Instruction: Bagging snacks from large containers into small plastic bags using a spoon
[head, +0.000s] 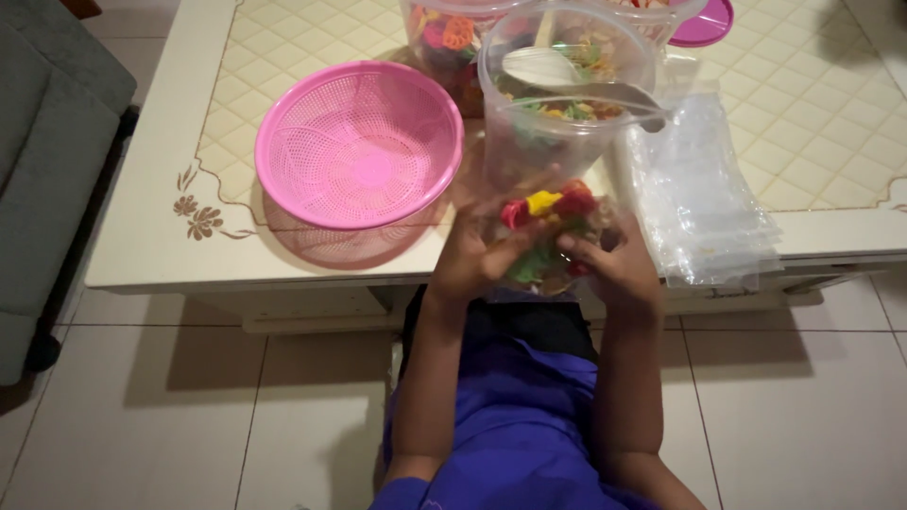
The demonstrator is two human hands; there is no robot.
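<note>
Left hand (470,253) and right hand (612,266) both clasped around a small clear bag of coloured crackers (546,236) — held just over the counter (151,179) edge. Behind it, a clear tub (563,104) (scoop inside) — pink basket (359,144) left, stacked plastic bags (704,194) right.
</note>
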